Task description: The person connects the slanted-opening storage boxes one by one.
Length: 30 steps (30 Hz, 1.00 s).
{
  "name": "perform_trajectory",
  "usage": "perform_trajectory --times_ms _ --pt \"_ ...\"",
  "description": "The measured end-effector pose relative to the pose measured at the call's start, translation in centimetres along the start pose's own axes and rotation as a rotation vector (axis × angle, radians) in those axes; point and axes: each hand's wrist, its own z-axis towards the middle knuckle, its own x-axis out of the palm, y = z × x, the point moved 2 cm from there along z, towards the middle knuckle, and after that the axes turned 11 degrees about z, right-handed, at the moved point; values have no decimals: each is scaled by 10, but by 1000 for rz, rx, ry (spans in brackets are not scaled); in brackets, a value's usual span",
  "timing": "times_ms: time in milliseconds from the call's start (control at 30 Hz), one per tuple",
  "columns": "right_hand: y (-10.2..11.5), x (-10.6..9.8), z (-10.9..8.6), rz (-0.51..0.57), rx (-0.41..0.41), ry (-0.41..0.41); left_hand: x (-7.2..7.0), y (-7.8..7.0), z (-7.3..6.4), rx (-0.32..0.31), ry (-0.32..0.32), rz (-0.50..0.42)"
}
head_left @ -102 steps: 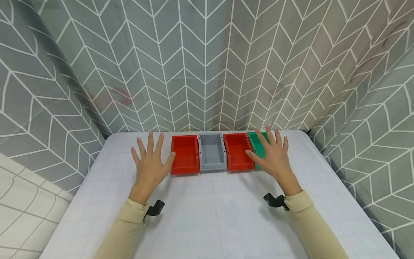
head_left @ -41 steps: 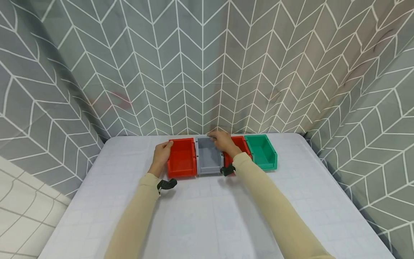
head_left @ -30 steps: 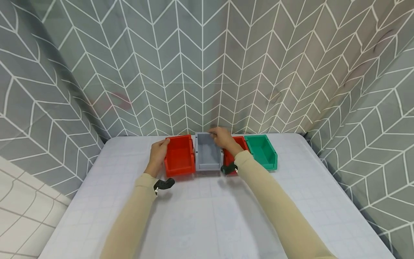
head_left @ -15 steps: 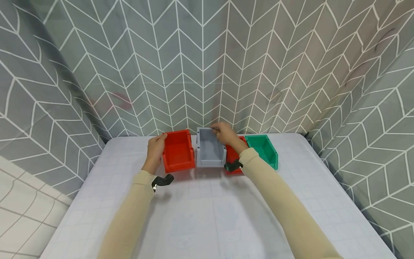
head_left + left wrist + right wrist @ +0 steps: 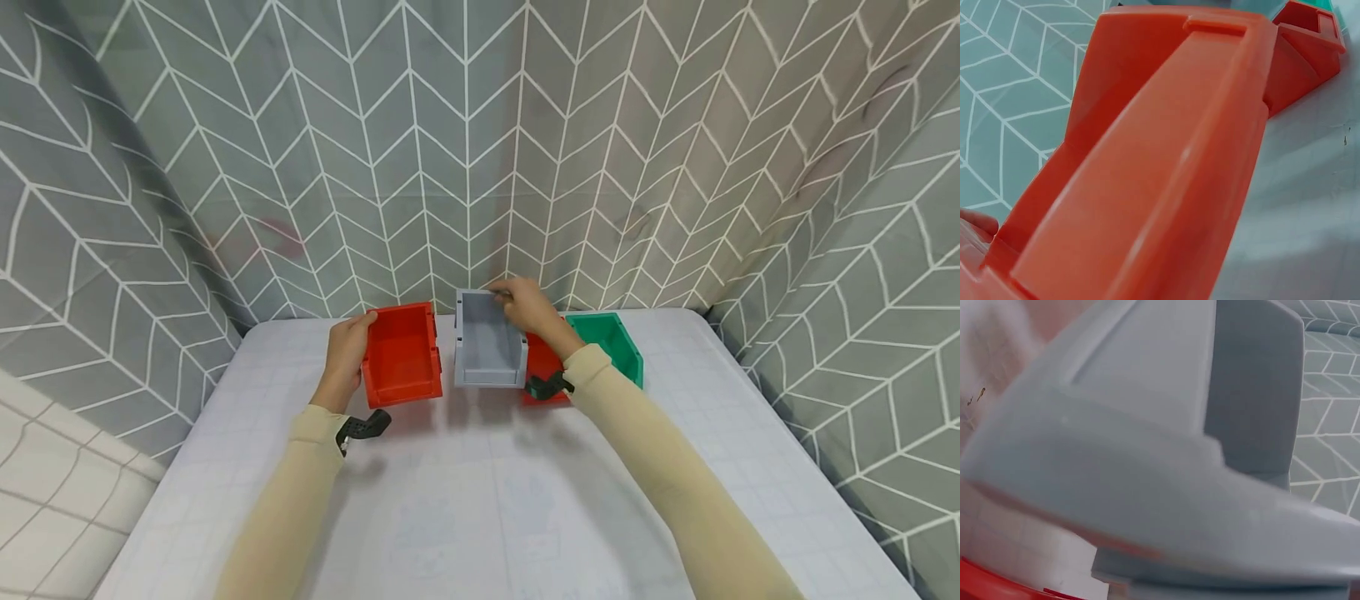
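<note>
My left hand (image 5: 346, 352) grips the back left side of a red storage bin (image 5: 402, 354), which is raised over the table and slightly turned. In the left wrist view that red bin (image 5: 1141, 162) fills most of the picture, with one fingertip at the lower left. With my right hand (image 5: 529, 310) I hold a grey storage bin (image 5: 487, 342) by its back right rim, also raised, its shadow on the table below. The grey bin (image 5: 1147, 444) covers much of the right wrist view. Both bins look empty inside, and a gap separates them.
A second red bin (image 5: 543, 367) sits on the white table (image 5: 465, 508), partly behind my right wrist. Right of it stands a green bin (image 5: 611, 342). A grey patterned curtain (image 5: 472, 167) hangs right behind the table's back edge.
My hands went from spread open above the bins to gripping the left red bin and the grey one. Both bins rose off the table; the red one moved left, away from the grey.
</note>
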Motion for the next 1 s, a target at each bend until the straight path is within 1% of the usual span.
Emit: perform_trajectory --times_ms 67,267,433,567,700,900,1000 --pt "3 -1 -3 4 -8 2 -2 0 -3 2 4 3" --pt "15 -8 -14 2 -75 -7 -6 -5 -13 21 23 -14" --pt "25 -12 -25 8 -109 -18 -7 -9 -25 44 38 -4" --pt "34 -15 -34 -1 -136 -29 -8 -10 -35 64 42 11" --pt "43 -17 -43 -6 -145 -32 -9 -10 -45 82 40 24" --pt "53 -18 -58 19 -138 -31 -11 -6 -61 70 46 54" --pt "57 -19 -65 31 -147 -40 -12 -6 -68 73 51 50"
